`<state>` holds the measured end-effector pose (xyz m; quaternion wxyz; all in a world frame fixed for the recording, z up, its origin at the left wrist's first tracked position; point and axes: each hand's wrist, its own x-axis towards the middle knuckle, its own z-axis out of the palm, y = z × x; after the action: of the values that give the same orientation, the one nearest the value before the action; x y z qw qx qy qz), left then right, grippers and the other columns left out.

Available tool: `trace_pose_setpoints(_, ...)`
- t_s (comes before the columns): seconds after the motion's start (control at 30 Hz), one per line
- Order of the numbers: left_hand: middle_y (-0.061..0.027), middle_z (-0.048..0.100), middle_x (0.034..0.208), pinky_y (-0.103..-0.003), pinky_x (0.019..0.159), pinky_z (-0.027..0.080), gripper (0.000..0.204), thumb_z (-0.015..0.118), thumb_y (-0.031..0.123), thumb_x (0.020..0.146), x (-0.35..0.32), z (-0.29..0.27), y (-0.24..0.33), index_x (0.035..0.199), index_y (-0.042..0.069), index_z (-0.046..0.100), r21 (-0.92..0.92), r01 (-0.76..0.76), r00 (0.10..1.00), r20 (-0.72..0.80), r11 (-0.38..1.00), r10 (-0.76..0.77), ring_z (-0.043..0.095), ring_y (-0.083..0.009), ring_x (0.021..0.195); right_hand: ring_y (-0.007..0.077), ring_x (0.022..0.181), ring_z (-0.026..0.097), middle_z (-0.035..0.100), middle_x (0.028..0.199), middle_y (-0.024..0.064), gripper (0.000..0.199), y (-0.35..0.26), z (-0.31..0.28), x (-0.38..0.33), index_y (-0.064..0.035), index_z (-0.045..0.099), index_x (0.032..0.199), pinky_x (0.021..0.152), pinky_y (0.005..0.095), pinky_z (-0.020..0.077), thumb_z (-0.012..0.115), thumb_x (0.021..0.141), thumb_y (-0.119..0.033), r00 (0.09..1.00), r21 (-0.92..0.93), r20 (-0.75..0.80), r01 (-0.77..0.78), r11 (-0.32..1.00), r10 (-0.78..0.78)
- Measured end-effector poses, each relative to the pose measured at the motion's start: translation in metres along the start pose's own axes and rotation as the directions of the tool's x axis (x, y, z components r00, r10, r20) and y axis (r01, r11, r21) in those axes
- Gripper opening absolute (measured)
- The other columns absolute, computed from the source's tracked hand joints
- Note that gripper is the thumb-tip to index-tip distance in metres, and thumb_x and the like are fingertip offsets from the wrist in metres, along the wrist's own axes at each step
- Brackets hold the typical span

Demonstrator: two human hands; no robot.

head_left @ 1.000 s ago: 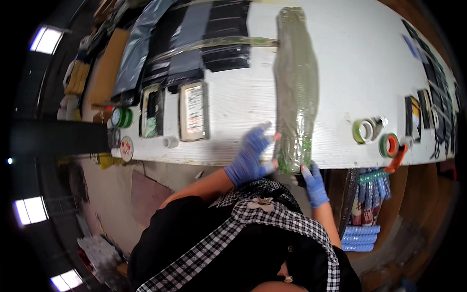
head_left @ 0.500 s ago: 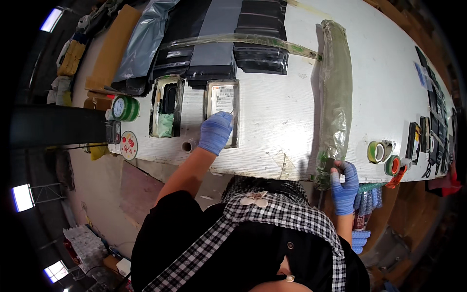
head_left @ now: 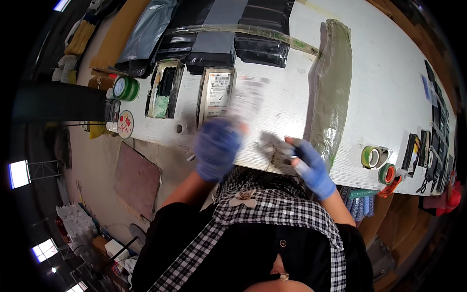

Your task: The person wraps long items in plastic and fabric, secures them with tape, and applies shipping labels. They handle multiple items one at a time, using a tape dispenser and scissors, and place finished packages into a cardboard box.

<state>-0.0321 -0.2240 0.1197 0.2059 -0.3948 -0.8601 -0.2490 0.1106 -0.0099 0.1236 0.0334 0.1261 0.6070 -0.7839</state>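
My left hand [head_left: 218, 148], in a blue glove and blurred by motion, is closed on a white printed label [head_left: 250, 97] at the table's near edge. The label, also blurred, sticks up past the fingers. Just behind that hand, a narrow open box [head_left: 217, 95] holds more printed labels. My gloved right hand [head_left: 314, 170] is over the near edge, its bare thumb and fingertips apart, with nothing visible between them. Beyond it lies a long parcel wrapped in clear plastic and tape [head_left: 332, 92], which the hand does not grip.
A second narrow box [head_left: 164, 90] stands left, beside green tape rolls [head_left: 126, 88] and a small cardboard tube [head_left: 181, 128]. Black and grey mailing bags [head_left: 214, 41] lie at the back under a tape strip. More tape rolls [head_left: 372, 156] sit at the right.
My left hand has drawn a label out of the box, coming nearer and slightly right. My right hand has left the long parcel's near end and moved left. The head view has shifted slightly.
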Motion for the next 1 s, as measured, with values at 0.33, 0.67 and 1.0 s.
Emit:
trace_pose_setpoints(0.33, -0.0109, 0.064, 0.106, -0.028, 0.080, 0.052, 0.038, 0.068, 0.018, 0.083, -0.011, 0.026, 0.104, 0.116, 0.001, 0.059, -0.700, 0.622, 0.773, 0.478, 0.351, -0.417, 0.062, -0.0170, 0.090, 0.0167, 0.099, 0.064, 0.067, 0.112, 0.0114, 0.035, -0.005, -0.041, 0.007, 0.0015, 0.058, 0.121, 0.087, 0.0292, 0.0519, 0.065, 0.087, -0.006, 0.941, 0.213, -0.327, -0.013, 0.977, 0.084)
trace_pose_setpoints(0.67, -0.0018, 0.058, 0.080, -0.023, 0.065, 0.042, 0.008, 0.059, 0.010, 0.089, -0.009, 0.042, 0.106, 0.097, 0.008, 0.061, -0.507, 0.817, 0.477, 0.862, -0.276, -0.171, 0.046, -0.0082, 0.068, 0.0168, 0.099, 0.064, 0.067, 0.111, 0.0125, 0.036, -0.023, -0.054, -0.011, 0.0015, 0.059, 0.120, 0.087, 0.0299, 0.0524, 0.067, 0.086, -0.005, 0.962, 0.109, -0.271, 0.012, 0.994, 0.018)
trace_pose_setpoints(1.0, -0.0030, 0.061, 0.080, -0.023, 0.065, 0.041, 0.010, 0.063, 0.013, 0.088, -0.007, 0.044, 0.110, 0.096, 0.008, 0.062, -0.492, 0.827, 0.471, 0.871, -0.271, -0.141, 0.048, -0.0085, 0.069, 0.0177, 0.100, 0.064, 0.068, 0.110, 0.0135, 0.036, -0.019, -0.059, -0.017, 0.0029, 0.059, 0.119, 0.087, 0.0299, 0.0532, 0.069, 0.086, -0.007, 0.954, 0.013, -0.299, 0.010, 1.000, -0.006)
